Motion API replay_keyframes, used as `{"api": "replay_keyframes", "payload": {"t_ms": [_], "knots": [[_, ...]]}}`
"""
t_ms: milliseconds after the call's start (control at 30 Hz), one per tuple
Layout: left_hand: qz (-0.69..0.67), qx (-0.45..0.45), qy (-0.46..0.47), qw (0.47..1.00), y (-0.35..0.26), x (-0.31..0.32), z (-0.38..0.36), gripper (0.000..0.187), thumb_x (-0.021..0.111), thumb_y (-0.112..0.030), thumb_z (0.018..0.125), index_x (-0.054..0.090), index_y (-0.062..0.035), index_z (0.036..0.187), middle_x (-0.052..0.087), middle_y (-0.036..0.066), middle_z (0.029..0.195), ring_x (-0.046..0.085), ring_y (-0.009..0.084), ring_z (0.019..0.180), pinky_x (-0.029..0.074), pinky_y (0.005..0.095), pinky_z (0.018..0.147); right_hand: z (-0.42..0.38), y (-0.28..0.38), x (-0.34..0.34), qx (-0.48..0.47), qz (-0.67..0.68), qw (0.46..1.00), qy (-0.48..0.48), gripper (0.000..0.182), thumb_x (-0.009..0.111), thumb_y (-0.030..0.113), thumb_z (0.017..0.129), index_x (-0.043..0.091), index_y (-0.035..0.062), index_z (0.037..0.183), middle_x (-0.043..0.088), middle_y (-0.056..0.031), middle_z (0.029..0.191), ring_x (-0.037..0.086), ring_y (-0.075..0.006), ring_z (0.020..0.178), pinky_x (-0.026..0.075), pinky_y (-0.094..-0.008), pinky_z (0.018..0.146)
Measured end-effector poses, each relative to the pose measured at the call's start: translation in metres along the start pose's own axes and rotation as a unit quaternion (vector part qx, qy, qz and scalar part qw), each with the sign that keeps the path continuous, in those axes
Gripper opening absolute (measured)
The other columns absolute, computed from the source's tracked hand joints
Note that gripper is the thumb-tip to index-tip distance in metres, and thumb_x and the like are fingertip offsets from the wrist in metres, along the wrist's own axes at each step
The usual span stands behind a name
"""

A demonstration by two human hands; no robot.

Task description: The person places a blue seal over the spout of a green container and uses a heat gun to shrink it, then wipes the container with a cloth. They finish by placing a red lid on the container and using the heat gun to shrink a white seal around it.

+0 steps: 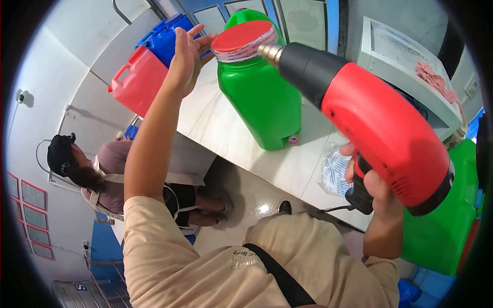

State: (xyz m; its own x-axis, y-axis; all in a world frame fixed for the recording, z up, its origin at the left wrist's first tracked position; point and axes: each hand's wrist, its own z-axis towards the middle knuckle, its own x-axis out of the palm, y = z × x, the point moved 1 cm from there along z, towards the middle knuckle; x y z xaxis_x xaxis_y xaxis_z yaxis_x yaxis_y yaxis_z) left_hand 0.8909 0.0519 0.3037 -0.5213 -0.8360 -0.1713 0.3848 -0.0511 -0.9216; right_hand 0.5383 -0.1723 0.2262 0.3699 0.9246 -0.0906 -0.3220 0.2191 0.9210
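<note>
A red heat gun (380, 128) with a black front sleeve is gripped by its handle in my right hand (377, 185). Its metal nozzle (269, 53) points at the printed plastic seal band (245, 50) around the red cap (241, 37) of a green water jug (262, 97). The jug stands upright on the white tiled counter (241, 146), a small round-labelled spout low on its side. Raised to the left of the cap, my left hand (189, 56) is open, fingers spread and fingertips close to the band.
Pink (136, 82) and blue (172, 38) jugs stand left on the counter. A clear bag of printed seals (336, 169) lies near its front edge. Another green jug (436, 220) is at right, below a white cabinet (400, 56) with a pink cloth (436, 82). A person (110, 159) in a black cap works at left.
</note>
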Motion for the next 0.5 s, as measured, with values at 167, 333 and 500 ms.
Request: {"api": "replay_keyframes", "payload": {"t_ms": [167,333,500], "knots": [[0.026,-0.003,0.018,0.999,-0.008,0.003,0.002,0.105,0.012,-0.084,0.094,0.016,-0.0029,0.16,0.037,0.024,0.158,0.034,0.0339,0.149,0.024,0.0494,0.122,0.005,0.009,-0.003,-0.028,0.116,0.992,-0.042,0.032,0.064,0.014,0.09,0.067,-0.0046,0.115,0.071,-0.0125,0.099,0.062,-0.0145,0.077,0.051,-0.0321,0.071],[0.041,-0.011,0.017,0.999,-0.011,0.003,0.004,0.105,0.011,-0.084,0.094,0.017,-0.002,0.16,0.035,0.025,0.159,0.034,0.0342,0.149,0.026,0.0492,0.122,0.01,0.005,-0.015,-0.004,0.121,0.991,-0.066,0.039,0.068,0.024,0.09,0.067,-0.0048,0.116,0.071,-0.0137,0.1,0.062,-0.0144,0.076,0.051,-0.0311,0.071],[0.132,-0.021,0.027,0.991,-0.014,-0.007,0.022,0.103,0.014,-0.083,0.095,0.021,-0.0035,0.161,0.042,0.024,0.154,0.044,0.0351,0.142,0.031,0.0493,0.119,0.004,0.001,-0.021,0.011,0.118,0.992,-0.046,0.043,0.068,0.03,0.09,0.067,-0.0046,0.116,0.07,-0.0139,0.099,0.062,-0.0152,0.073,0.052,-0.0311,0.069]]}}
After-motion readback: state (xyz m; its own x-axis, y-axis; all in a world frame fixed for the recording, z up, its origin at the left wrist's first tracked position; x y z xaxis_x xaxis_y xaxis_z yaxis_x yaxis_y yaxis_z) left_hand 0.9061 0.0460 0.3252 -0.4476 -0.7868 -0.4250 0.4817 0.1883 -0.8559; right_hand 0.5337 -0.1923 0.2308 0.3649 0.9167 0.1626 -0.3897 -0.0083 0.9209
